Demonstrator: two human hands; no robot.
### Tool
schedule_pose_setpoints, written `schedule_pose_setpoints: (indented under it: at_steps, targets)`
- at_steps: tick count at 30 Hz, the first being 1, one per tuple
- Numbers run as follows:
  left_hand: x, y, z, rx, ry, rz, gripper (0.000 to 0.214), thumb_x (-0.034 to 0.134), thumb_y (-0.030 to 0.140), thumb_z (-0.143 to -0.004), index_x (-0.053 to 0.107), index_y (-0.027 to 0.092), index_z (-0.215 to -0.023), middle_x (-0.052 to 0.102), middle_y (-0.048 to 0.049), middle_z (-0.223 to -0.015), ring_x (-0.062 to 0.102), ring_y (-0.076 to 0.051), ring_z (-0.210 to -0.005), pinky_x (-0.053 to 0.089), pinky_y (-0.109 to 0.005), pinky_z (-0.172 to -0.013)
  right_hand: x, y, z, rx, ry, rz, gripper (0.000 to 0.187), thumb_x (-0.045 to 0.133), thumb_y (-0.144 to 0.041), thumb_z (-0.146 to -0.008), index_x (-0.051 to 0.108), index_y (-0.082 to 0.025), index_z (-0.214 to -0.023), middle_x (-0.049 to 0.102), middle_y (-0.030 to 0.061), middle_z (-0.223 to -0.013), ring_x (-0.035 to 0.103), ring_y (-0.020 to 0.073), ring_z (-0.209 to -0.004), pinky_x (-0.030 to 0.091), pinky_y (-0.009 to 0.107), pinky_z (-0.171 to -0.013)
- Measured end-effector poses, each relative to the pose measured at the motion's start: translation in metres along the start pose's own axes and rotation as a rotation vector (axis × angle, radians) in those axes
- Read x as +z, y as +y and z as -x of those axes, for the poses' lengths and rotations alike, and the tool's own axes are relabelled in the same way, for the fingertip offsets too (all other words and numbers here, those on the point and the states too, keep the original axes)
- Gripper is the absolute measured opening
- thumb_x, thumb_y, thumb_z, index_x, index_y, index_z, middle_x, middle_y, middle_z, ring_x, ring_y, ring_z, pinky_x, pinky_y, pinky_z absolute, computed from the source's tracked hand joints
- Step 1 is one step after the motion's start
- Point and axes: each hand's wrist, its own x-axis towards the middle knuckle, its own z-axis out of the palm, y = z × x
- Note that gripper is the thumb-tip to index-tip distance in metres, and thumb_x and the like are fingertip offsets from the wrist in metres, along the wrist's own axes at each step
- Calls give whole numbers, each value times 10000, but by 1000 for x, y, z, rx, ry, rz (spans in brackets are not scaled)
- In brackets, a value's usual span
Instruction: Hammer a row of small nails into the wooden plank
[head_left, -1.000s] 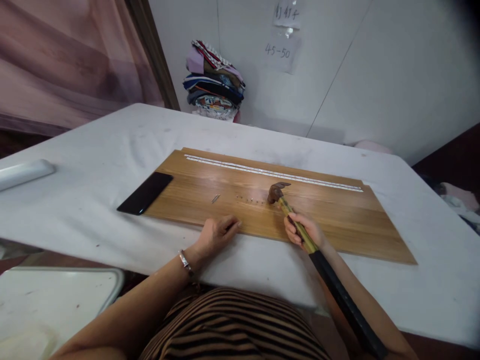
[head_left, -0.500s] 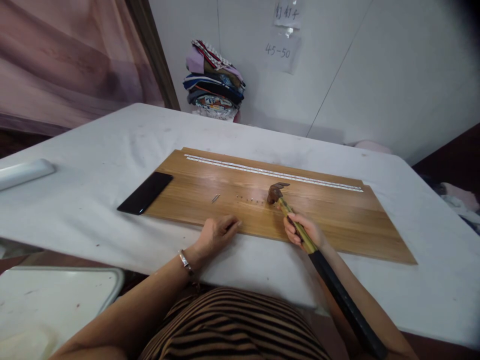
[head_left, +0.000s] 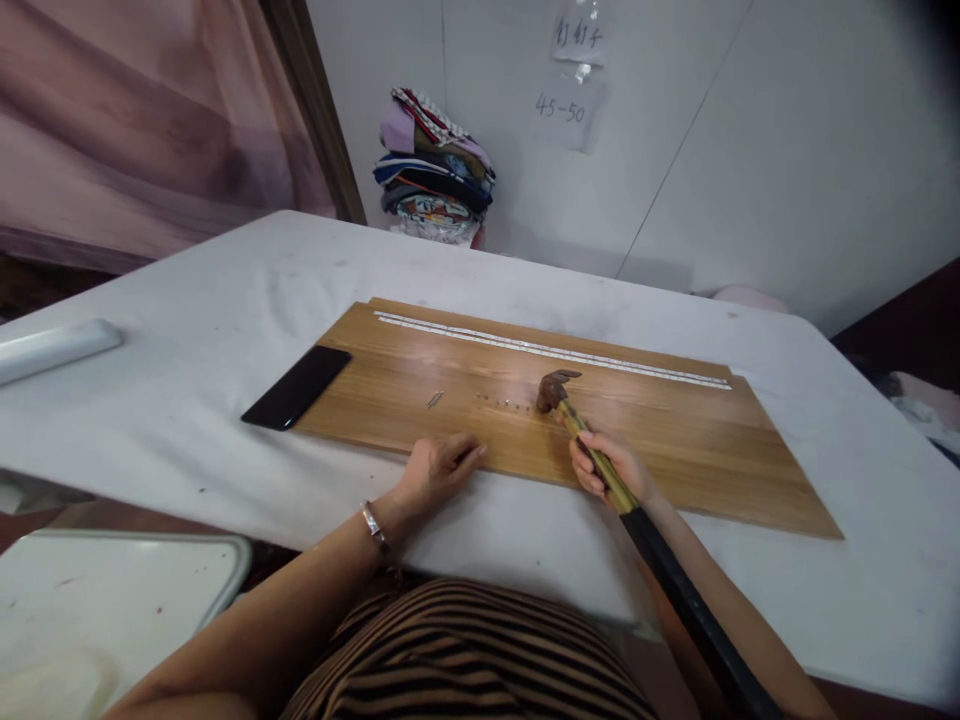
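Observation:
My right hand [head_left: 613, 468] is closed around the yellow part of a claw hammer [head_left: 589, 440], below its rusty head. The hammer's long black grip runs back along my right forearm. Its head is over the wooden board [head_left: 675, 440], at the right end of a row of several small nail heads [head_left: 506, 403]. Whether the head touches the board, I cannot tell. My left hand [head_left: 442, 468] rests at the board's near edge with fingers curled in, and nothing shows in it. Beyond it, a few loose nails [head_left: 435, 399] lie on the board.
Two white measuring strips [head_left: 555, 350] run along the board's far side. A black phone-like slab [head_left: 296, 388] lies over its left end. The white-covered table [head_left: 225, 290] carries a white object [head_left: 60, 350] at left. Folded clothes [head_left: 435, 170] are stacked by the wall.
The view has shifted slightly, so everything appears a little lower and to the right. Both hands and the hammer keep nearly the same place relative to the board.

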Motion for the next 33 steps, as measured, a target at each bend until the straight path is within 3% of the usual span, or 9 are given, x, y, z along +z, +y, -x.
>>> schedule_pose_setpoints:
  at_steps: [4, 15, 33]
  targets:
    - [1, -1, 1, -13, 7, 12, 290, 471, 342, -920, 594, 179, -715, 595, 20, -612, 534, -90, -576, 357, -205, -550, -1, 0, 0, -8, -5, 6, 362, 605, -395, -791, 490, -208, -1078, 475, -107, -508, 347, 55, -283, 224, 180, -288]
    - [6, -8, -1, -45, 190, 87, 151, 511, 303, -894, 584, 189, -827, 610, 22, -680, 557, -101, -621, 418, -216, -600, 0, -1, 1, -1, -1, 9, 317, 600, -385, -797, 490, -211, -1038, 486, -105, -515, 356, 54, -286, 229, 178, -292]
    - [2, -3, -3, -32, 113, 67, 129, 513, 276, -892, 597, 193, -841, 633, 24, -704, 573, -103, -630, 436, -221, -628, 0, 0, 0, -13, 11, 5, 382, 607, -390, -789, 500, -196, -1100, 489, -105, -508, 357, 53, -280, 240, 173, -287]
